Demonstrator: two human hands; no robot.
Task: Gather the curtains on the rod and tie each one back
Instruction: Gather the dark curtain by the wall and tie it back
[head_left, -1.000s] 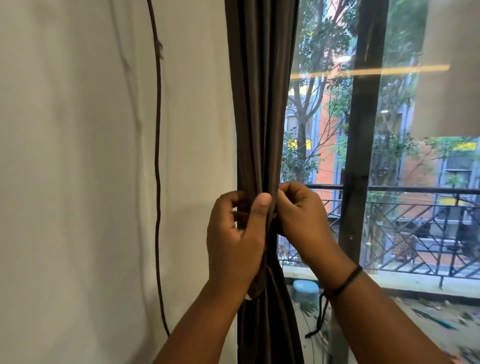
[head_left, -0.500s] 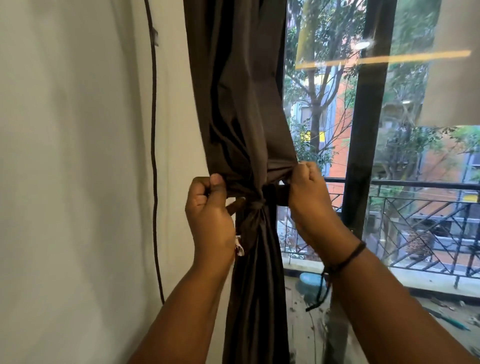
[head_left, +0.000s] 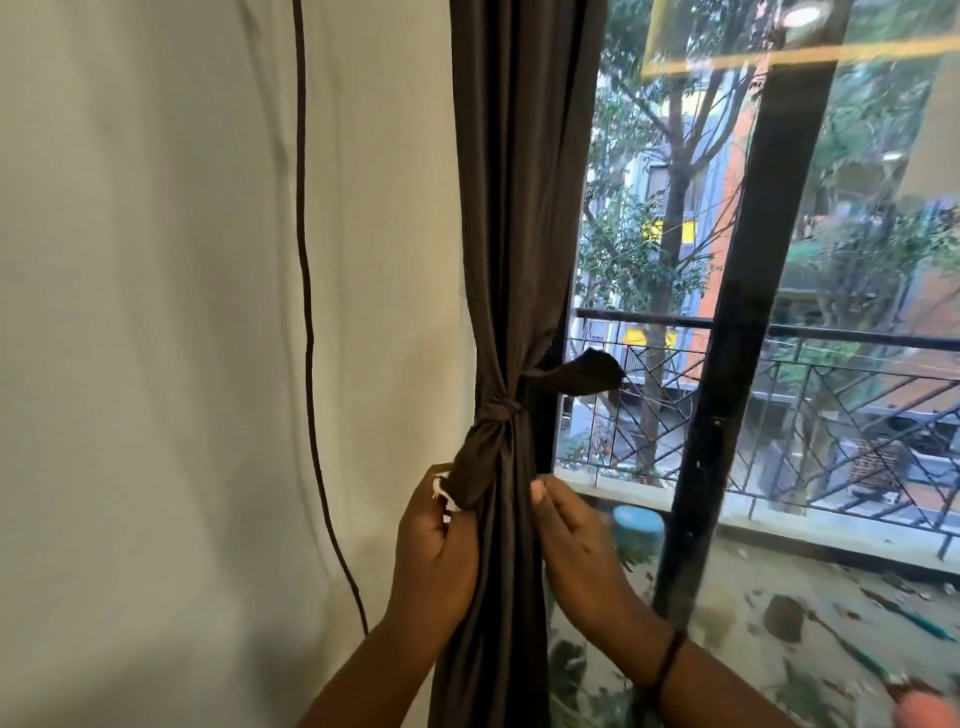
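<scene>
Left hand (head_left: 436, 551) pinching lower tail of tie-back (head_left: 485, 447), right hand (head_left: 576, 540) loose, fingers just beside curtain (head_left: 514, 208). Curtain bunched vs window edge, knot cinched w/ other tail sticking right. Looks nearly done here; any other curtains out of view

Your arms bare, no sleeves. Thin dark band (head_left: 670, 659) round your right wrist, loose end dangling. Left wrist plain, nothing worn.

Head view, close, facing curtain (head_left: 511, 234), window (head_left: 675, 260)
</scene>
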